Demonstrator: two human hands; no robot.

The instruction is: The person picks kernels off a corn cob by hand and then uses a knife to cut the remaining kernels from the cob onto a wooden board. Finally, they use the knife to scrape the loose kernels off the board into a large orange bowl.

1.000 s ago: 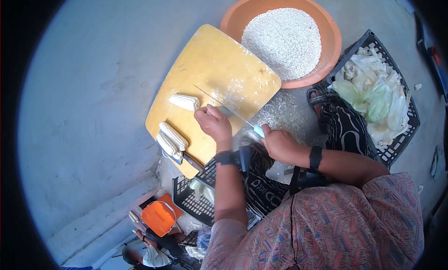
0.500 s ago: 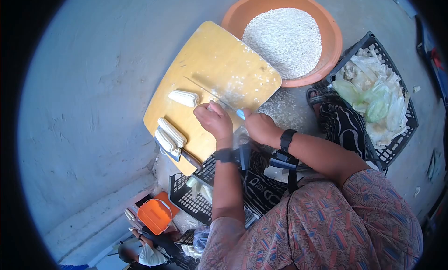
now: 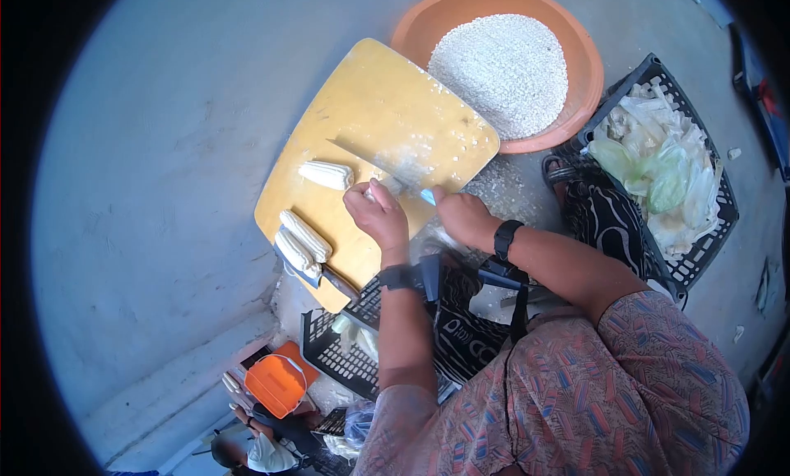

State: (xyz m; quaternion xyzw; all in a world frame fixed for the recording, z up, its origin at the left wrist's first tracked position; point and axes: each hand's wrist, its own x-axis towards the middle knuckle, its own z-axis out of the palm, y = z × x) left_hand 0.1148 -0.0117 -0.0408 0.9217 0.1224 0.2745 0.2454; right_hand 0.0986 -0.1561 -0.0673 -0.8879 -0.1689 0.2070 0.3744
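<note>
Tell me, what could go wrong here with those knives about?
The left hand is close to the blade of the knife in the right hand, so a slip might cut it. Kernels lie scattered on the floor, perhaps making footing slippery. The spare knife lies near the board's edge and could get knocked off.

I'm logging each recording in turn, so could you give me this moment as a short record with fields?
Left hand: curled around a pale piece, probably corn; blurred
Right hand: closed around the handle of the light-blue-handled knife
Yellow board: lone white corn cob; grouped cobs by a brown-handled knife
Orange basin: heaped with white corn kernels
Black crate: pale sheets, husk or plastic unclear
Background: another person, orange bucket
</note>
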